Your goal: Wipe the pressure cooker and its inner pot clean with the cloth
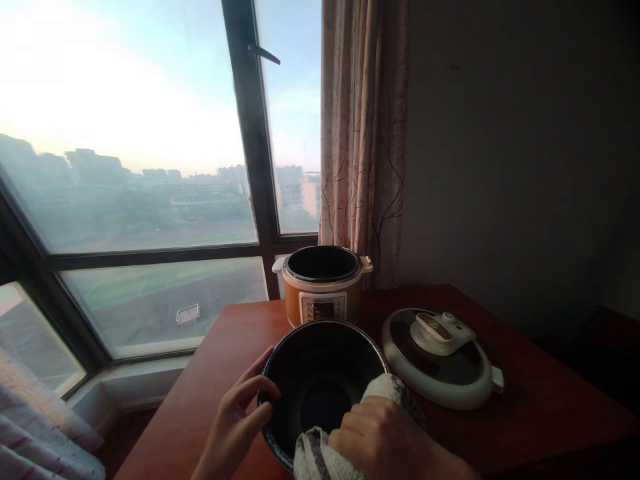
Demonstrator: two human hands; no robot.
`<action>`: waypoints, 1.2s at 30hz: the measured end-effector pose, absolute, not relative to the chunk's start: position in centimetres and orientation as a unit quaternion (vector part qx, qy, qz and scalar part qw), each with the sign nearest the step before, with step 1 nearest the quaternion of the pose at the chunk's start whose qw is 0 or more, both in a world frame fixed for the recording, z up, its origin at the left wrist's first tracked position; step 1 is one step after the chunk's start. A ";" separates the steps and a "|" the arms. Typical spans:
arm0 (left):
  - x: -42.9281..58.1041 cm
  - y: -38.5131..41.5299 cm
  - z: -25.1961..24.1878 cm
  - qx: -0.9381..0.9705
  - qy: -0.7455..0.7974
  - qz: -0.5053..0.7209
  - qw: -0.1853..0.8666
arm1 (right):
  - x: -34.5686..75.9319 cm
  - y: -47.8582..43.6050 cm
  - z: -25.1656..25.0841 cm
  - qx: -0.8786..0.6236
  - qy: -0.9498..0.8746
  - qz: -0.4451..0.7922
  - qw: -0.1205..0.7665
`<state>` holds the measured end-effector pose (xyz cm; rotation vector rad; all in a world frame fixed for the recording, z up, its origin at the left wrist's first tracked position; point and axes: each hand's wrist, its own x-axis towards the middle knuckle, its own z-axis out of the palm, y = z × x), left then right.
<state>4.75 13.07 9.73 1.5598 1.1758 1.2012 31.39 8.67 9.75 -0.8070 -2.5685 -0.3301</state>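
A dark round inner pot (320,380) sits on the reddish wooden table (540,407) in front of me. My left hand (237,417) grips the pot's left rim, thumb over the edge. My right hand (383,440) is closed on a light cloth (320,457) that drapes over the pot's near rim and into the pot. Behind the pot stands an orange electric cooker base (323,283), open with no lid on it. Its white and dark lid (440,357) lies flat on the table to the right.
A large window (150,200) with a dark frame fills the left side. A patterned curtain (363,133) hangs behind the cooker, and a dark wall stands at the right. Striped fabric (35,433) shows at the lower left.
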 end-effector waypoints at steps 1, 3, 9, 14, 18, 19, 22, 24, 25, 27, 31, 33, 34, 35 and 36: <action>4.4 13.7 10.0 0.621 0.448 0.466 0.444 | 31.9 8.6 10.0 -0.281 -0.931 -0.109 0.206; 3.9 14.9 10.3 0.622 0.413 0.440 0.500 | 32.6 8.5 10.3 -0.271 -0.936 -0.092 0.204; 4.6 16.9 9.3 0.590 0.367 0.473 0.542 | 32.8 8.2 9.1 -0.286 -0.913 -0.100 0.274; 5.5 15.2 8.2 0.521 0.470 0.565 0.433 | 32.1 8.2 8.4 -0.297 -0.883 -0.144 0.333; 6.2 12.7 6.7 0.505 0.528 0.588 0.347 | 31.4 8.1 8.6 -0.307 -0.866 -0.179 0.353; 6.5 12.1 6.2 0.507 0.527 0.594 0.336 | 31.1 8.1 8.7 -0.313 -0.861 -0.187 0.356; 7.6 10.5 4.9 0.528 0.511 0.599 0.318 | 29.9 8.0 8.6 -0.341 -0.843 -0.199 0.365; 8.0 9.9 4.3 0.549 0.497 0.590 0.321 | 29.1 8.0 8.5 -0.356 -0.831 -0.205 0.376; 8.1 9.8 4.1 0.558 0.492 0.584 0.325 | 28.7 8.0 8.4 -0.359 -0.826 -0.209 0.381; 7.9 9.8 4.0 0.567 0.483 0.580 0.330 | 28.2 8.1 8.3 -0.355 -0.821 -0.217 0.391; 6.7 10.8 4.5 0.593 0.471 0.580 0.301 | 28.5 8.3 8.2 -0.335 -0.840 -0.203 0.376; 6.0 11.6 5.3 0.618 0.463 0.561 0.297 | 29.4 8.4 8.5 -0.314 -0.865 -0.184 0.345; 5.6 12.1 5.8 0.630 0.455 0.548 0.309 | 30.0 8.4 8.7 -0.302 -0.879 -0.172 0.327; 5.2 12.6 6.4 0.639 0.444 0.536 0.327 | 30.7 8.4 9.0 -0.293 -0.891 -0.155 0.309; 4.8 13.2 7.0 0.644 0.430 0.526 0.352 | 31.4 8.5 9.4 -0.286 -0.902 -0.135 0.292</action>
